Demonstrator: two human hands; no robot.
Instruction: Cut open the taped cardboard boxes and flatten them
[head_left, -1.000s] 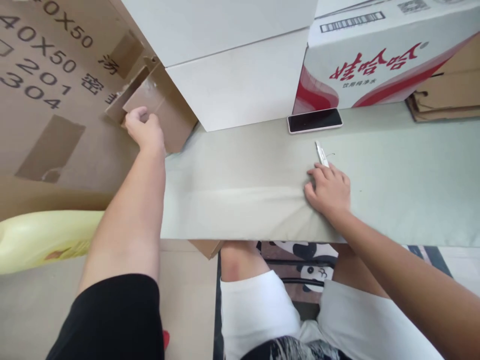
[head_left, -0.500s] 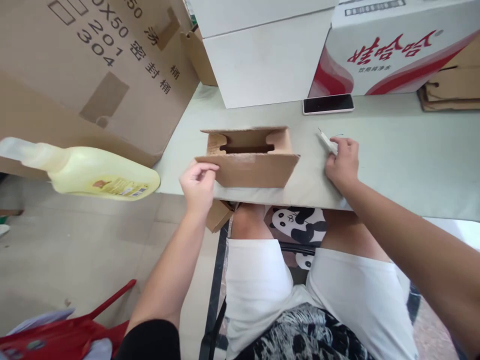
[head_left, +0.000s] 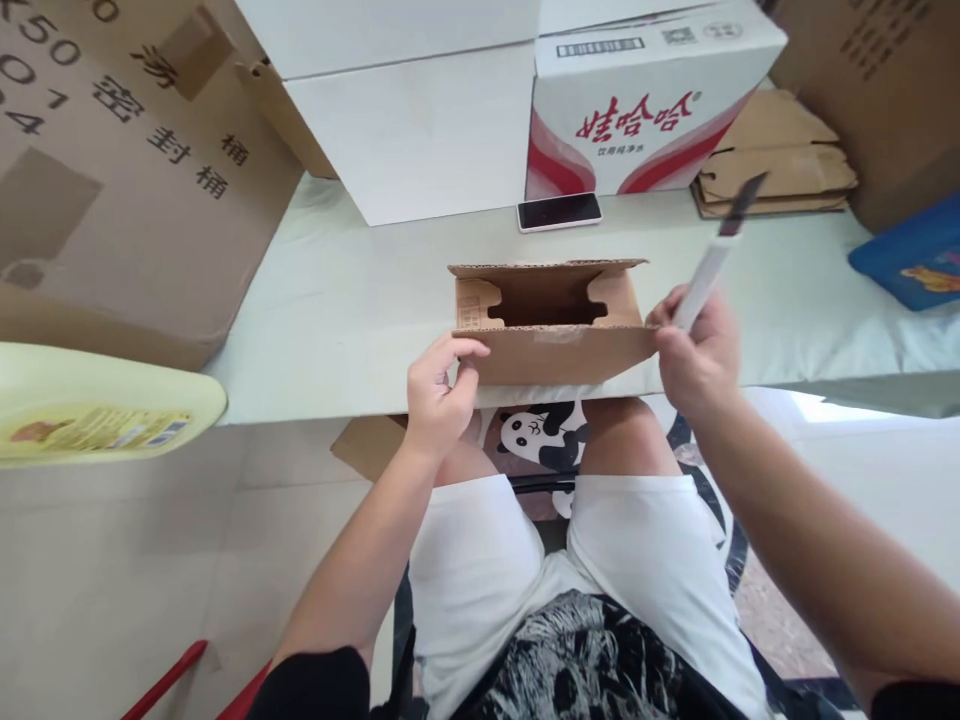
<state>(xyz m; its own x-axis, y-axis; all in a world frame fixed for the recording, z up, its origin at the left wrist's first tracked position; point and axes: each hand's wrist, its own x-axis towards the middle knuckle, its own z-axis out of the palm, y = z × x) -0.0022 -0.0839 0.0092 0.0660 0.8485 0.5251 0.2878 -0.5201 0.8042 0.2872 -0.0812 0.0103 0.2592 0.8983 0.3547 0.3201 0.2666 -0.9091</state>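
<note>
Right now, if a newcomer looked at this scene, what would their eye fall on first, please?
Probably the knife in the right hand, its dark blade out and pointing up. Next comes the small cardboard box, open-topped at the table's near edge, with the left hand at its left front corner. Behind, the white carton with red lettering adds the brightest colour.

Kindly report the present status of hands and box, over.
Left hand holding box, left corner; right hand gripping knife, blade out, by right corner. Box open-topped on table. Phone behind it.
</note>
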